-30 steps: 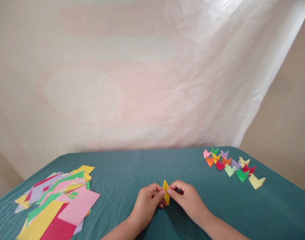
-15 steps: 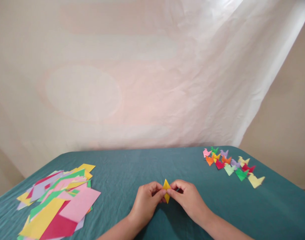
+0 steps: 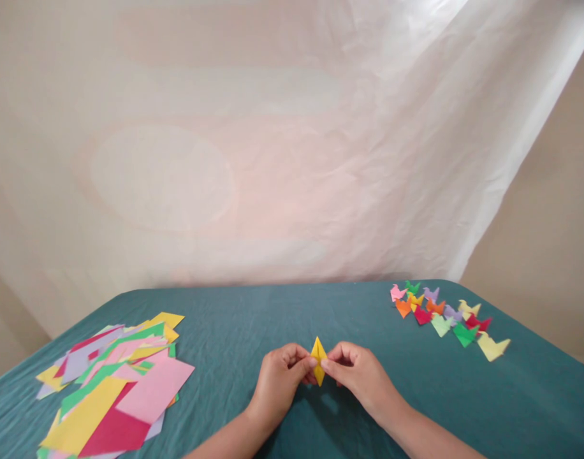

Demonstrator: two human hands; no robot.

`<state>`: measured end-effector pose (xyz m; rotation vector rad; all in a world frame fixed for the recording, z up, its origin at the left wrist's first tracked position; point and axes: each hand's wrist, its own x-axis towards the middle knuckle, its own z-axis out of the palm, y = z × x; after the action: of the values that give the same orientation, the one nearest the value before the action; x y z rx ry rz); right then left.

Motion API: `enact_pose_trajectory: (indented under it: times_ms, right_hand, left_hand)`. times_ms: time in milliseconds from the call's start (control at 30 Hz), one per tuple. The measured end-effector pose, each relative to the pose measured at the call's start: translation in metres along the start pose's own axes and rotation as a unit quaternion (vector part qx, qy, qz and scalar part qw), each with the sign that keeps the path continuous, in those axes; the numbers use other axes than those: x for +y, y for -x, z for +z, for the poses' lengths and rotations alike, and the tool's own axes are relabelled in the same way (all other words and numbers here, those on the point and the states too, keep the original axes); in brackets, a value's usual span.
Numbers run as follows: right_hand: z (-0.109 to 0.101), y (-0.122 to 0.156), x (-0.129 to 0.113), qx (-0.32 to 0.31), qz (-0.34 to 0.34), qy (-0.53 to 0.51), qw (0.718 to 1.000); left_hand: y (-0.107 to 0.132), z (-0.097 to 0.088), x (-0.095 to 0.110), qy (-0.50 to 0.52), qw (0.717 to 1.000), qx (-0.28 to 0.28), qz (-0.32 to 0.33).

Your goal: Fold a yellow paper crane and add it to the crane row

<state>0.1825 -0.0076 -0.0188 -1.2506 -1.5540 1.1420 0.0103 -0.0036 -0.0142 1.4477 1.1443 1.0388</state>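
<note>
A small piece of yellow origami paper [image 3: 318,352], folded into a narrow diamond with a crease down its middle, is held upright between my two hands. My left hand [image 3: 283,377] pinches its left edge between thumb and fingers. On the other side, my right hand [image 3: 356,373] grips the right edge the same way. Both thumbs face me, and the fingertips behind the paper are partly hidden.
Loose coloured paper sheets [image 3: 115,389] lie in an overlapping pile at the left. Several folded paper birds [image 3: 442,324] stand in rows at the right. A teal cloth [image 3: 234,331] covers the table, and a pale sheet [image 3: 273,159] hangs behind it.
The yellow paper has risen slightly, and a bit more of its middle shows as the thumbs have moved slightly apart. Both hands still pinch it.
</note>
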Motion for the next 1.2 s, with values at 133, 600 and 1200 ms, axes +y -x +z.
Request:
enact_pose_trajectory:
  times_ms: [133,600,1200]
  right_hand:
    - [0.003,0.002,-0.001,0.065,-0.070,0.061,0.994]
    - [0.006,0.007,-0.003,0.074,-0.172,0.133,0.973]
    - [0.001,-0.001,0.000,0.022,-0.074,-0.056,0.995]
  left_hand:
    - [0.000,0.002,-0.002,0.007,0.999,0.040,0.001]
    - [0.001,0.003,0.000,0.075,0.994,-0.056,-0.063]
    - [0.002,0.003,0.000,0.097,0.991,-0.069,-0.067]
